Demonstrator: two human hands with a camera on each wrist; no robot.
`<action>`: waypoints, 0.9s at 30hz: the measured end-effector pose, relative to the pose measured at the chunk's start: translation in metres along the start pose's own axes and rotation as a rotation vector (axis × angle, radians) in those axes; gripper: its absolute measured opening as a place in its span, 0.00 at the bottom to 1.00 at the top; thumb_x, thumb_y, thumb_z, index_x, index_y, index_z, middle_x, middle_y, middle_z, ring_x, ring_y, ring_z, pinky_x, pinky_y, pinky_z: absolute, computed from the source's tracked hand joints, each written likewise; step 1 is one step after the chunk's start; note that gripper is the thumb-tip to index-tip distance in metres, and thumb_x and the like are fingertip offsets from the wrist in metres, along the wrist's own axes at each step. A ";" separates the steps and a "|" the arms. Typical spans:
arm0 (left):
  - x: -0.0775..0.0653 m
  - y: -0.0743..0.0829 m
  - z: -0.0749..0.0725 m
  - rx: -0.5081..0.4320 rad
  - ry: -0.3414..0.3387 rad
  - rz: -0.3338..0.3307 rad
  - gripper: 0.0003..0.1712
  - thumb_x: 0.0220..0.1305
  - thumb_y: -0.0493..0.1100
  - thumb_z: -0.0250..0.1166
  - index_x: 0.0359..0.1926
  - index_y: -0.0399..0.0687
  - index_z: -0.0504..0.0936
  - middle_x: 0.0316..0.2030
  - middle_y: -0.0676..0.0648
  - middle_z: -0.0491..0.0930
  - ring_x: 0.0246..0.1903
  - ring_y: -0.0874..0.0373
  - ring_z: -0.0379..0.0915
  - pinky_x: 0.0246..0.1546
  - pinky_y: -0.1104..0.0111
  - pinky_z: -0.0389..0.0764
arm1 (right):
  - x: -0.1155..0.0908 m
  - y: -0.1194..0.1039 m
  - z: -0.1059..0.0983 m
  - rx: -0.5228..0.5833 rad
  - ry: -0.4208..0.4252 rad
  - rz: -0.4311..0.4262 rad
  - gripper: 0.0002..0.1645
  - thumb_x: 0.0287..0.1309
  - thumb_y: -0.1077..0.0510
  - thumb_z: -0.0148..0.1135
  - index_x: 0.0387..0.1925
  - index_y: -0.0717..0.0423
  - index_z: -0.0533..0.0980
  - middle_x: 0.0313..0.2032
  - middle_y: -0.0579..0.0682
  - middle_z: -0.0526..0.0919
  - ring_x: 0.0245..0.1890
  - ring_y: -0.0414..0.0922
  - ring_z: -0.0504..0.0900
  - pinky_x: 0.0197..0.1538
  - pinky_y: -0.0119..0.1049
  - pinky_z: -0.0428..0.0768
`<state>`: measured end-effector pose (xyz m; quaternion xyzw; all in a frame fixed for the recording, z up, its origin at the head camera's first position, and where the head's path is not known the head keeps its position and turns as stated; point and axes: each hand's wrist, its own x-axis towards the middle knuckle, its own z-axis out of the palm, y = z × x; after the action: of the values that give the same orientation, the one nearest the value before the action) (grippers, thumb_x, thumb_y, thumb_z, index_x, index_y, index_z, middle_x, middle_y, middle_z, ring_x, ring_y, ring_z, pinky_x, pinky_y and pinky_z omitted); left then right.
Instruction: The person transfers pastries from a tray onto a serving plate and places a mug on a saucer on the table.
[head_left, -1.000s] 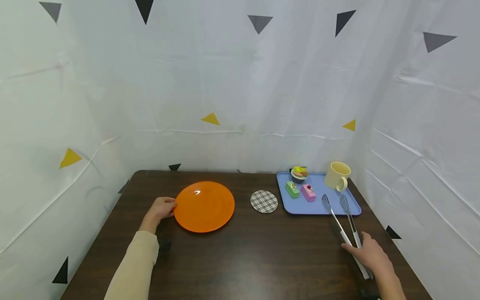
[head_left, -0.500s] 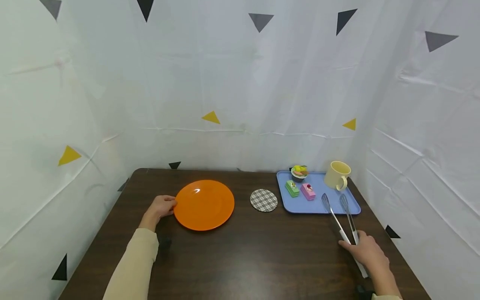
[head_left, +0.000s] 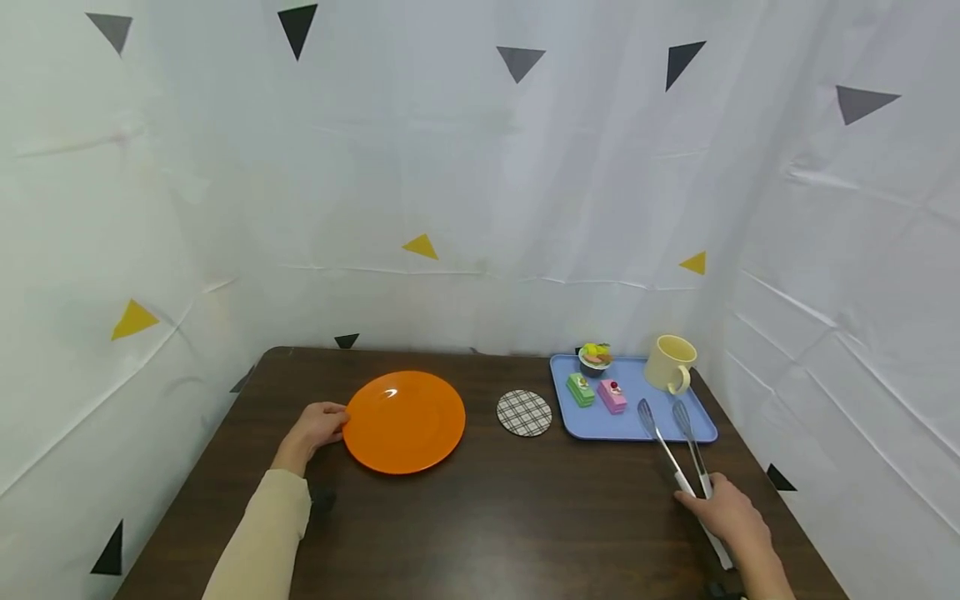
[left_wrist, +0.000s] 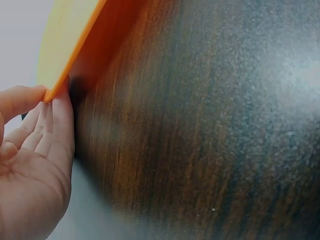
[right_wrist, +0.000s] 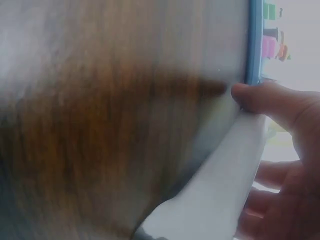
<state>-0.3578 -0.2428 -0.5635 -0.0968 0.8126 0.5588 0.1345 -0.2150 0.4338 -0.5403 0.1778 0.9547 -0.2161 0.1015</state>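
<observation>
Item: metal tongs point(head_left: 683, 482), white handles toward you, long axis slanting forward-left, heads over near edge of blue tray point(head_left: 607, 427). Your right hand point(head_left: 731, 510), nearer one, holds handles between thumb and fingers. Your left hand point(head_left: 318, 427): fingers pinching left rim of orange plate point(head_left: 405, 422), right side of table point(head_left: 480, 521) well apart.

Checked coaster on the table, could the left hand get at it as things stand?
Probably not straight away: the left hand pinches the orange plate by its rim, and that plate lies between it and the checked coaster. Letting go and reaching over would likely work.
</observation>
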 end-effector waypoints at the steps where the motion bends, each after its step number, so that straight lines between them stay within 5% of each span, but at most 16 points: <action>1: 0.000 0.000 0.001 -0.002 -0.001 0.003 0.26 0.83 0.39 0.55 0.72 0.24 0.71 0.64 0.29 0.77 0.55 0.47 0.82 0.52 0.66 0.89 | 0.000 0.001 0.000 0.003 0.001 0.002 0.56 0.64 0.31 0.69 0.64 0.78 0.65 0.44 0.70 0.82 0.40 0.61 0.83 0.40 0.57 0.81; 7: 0.006 -0.004 0.000 -0.004 0.005 -0.002 0.26 0.83 0.39 0.55 0.72 0.25 0.71 0.65 0.28 0.76 0.56 0.46 0.81 0.53 0.65 0.89 | 0.001 -0.001 -0.003 0.018 0.009 -0.015 0.48 0.65 0.38 0.68 0.60 0.80 0.66 0.40 0.69 0.82 0.38 0.60 0.83 0.40 0.55 0.82; 13: 0.010 -0.009 -0.001 -0.013 -0.005 -0.025 0.28 0.83 0.42 0.56 0.74 0.27 0.70 0.67 0.29 0.75 0.58 0.45 0.80 0.57 0.64 0.88 | -0.002 -0.003 -0.002 0.155 0.002 -0.003 0.44 0.67 0.43 0.63 0.62 0.79 0.62 0.36 0.66 0.81 0.30 0.51 0.86 0.32 0.43 0.87; 27: 0.006 -0.010 -0.003 -0.010 -0.040 -0.020 0.27 0.85 0.41 0.54 0.75 0.29 0.68 0.71 0.29 0.72 0.60 0.45 0.80 0.61 0.61 0.86 | -0.001 0.001 0.002 0.148 0.076 -0.020 0.56 0.72 0.26 0.55 0.63 0.78 0.64 0.38 0.66 0.79 0.35 0.55 0.80 0.32 0.43 0.76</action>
<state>-0.3605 -0.2489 -0.5729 -0.0946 0.8059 0.5633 0.1559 -0.2138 0.4337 -0.5427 0.1833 0.9410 -0.2801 0.0494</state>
